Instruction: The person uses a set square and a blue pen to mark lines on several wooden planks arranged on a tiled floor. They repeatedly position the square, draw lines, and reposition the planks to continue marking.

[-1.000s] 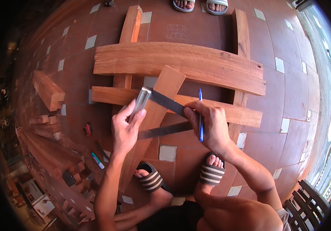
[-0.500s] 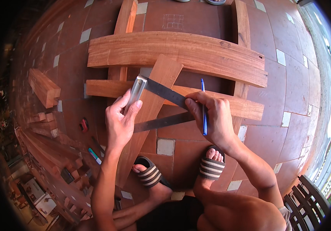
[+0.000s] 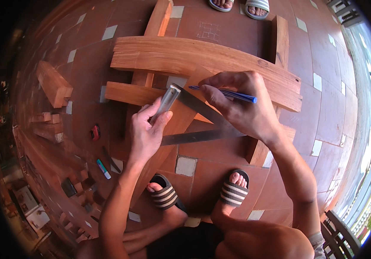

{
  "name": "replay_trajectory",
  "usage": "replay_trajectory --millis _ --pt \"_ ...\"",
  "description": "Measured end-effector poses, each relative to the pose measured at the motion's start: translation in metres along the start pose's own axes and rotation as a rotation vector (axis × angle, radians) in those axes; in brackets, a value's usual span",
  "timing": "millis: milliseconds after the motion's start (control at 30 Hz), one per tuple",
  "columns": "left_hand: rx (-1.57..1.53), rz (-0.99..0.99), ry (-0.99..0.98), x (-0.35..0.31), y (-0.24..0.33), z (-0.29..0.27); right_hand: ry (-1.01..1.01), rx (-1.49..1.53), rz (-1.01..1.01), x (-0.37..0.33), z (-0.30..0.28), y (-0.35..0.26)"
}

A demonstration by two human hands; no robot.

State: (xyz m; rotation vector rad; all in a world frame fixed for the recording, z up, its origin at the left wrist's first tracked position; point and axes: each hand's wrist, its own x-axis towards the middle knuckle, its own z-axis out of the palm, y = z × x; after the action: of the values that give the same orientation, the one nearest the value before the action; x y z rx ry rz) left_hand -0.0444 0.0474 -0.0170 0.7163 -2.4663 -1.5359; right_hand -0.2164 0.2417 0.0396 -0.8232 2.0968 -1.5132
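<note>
My left hand is closed around the pale metal stock of a square, fingers and thumb on either side. The square's dark blade slants across a reddish wooden board, and a second dark strip lies lower, meeting it near my right wrist. In my right hand a blue pen is pinched, its tip pointing left near the upper end of the blade. I cannot tell whether the tip touches the board. My right hand hides part of the board and blade.
The board leans over thick crosswise beams resting on supports. On the tiled floor at left are a red tape measure, a teal marker and stacked timber. Another person's sandalled feet stand beyond the beams.
My right hand has moved up from the blade's far end, and the pen has swung from upright to nearly level. My left hand still holds the square. Another person's feet show more fully.
</note>
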Motion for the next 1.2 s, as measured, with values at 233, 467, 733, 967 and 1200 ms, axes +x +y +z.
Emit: replay_trajectory --millis 233,467,733,967,1200 --pt "0.003 0.014 0.027 -0.002 0.0 0.0 -0.052 -0.078 -0.028 0.01 0.01 -0.006" --pt "0.018 0.026 0.024 -0.001 0.0 0.004 0.047 -0.174 -0.314 0.003 0.008 0.006" --pt "-0.015 0.026 0.031 -0.002 -0.001 0.003 -0.076 -0.435 -0.213 -0.02 -0.021 -0.014" --pt "0.058 0.027 -0.014 0.001 -0.002 0.001 -0.13 -0.19 -0.171 0.026 0.001 -0.002" --pt "0.016 0.051 0.029 -0.001 -0.002 0.001 -0.146 -0.521 -0.088 -0.026 -0.032 -0.014"
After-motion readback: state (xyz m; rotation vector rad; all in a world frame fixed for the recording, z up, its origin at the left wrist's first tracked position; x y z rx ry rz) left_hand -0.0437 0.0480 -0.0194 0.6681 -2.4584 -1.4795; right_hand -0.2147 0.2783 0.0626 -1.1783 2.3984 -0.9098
